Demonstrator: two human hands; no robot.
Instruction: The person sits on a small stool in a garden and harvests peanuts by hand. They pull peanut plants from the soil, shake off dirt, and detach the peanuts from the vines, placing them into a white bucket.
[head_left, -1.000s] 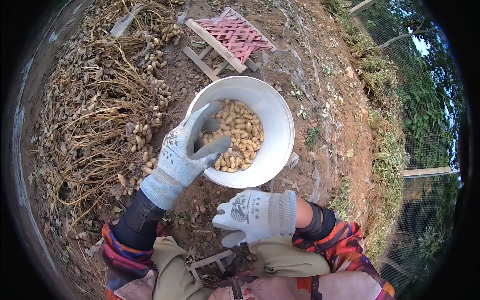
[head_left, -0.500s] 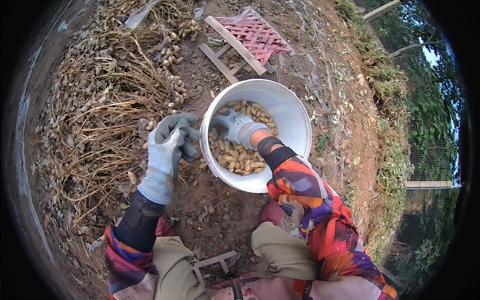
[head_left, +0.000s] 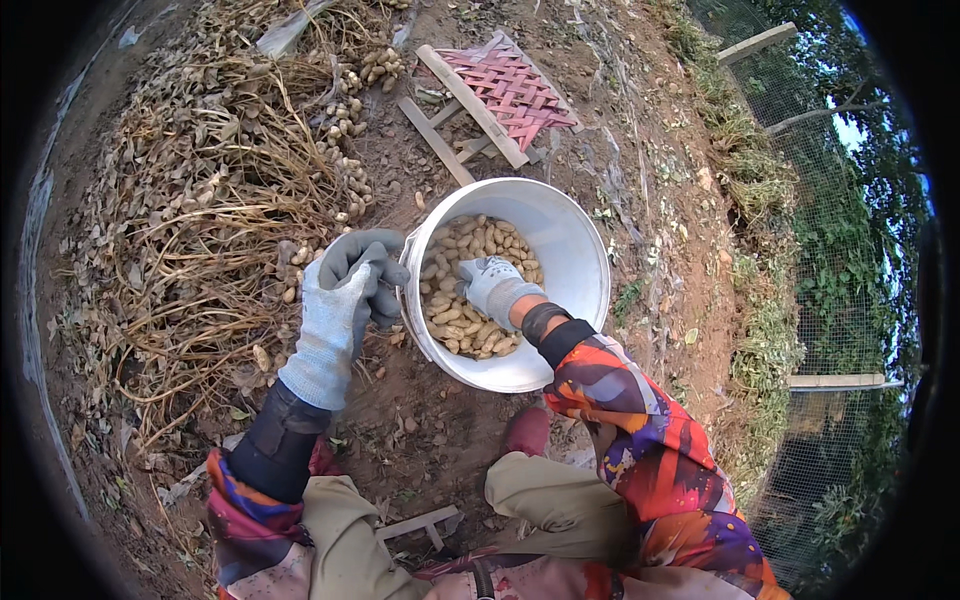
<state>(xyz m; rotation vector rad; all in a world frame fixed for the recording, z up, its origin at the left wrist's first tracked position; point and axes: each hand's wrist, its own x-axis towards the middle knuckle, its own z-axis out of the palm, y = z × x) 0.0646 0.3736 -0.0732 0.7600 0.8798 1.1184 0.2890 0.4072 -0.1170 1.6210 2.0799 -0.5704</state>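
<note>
A white bucket (head_left: 570, 230) stands on the soil in front of me, partly filled with unshelled peanuts (head_left: 470, 330). My right hand (head_left: 490, 283), in a grey-white work glove, is inside it, just over the peanuts. Its fingers are curled in, and whatever they hold is hidden. Outside the bucket's left rim is my left hand (head_left: 350, 285), gloved the same way. Its fingers are bent and closed, with the tips close against the rim. I cannot make out what is in them, or whether they grip the rim.
Dried peanut plants (head_left: 220, 240) lie heaped at left, with pods (head_left: 350, 185) along their right edge. Beyond the bucket stands a low stool (head_left: 505, 90) with a woven red seat. A wire mesh fence (head_left: 840, 300) runs along the right, behind dry grass.
My right hand has lifted a little from among the peanuts, and its fingers show more. My left hand stays by the rim. The whole view has shifted slightly.
</note>
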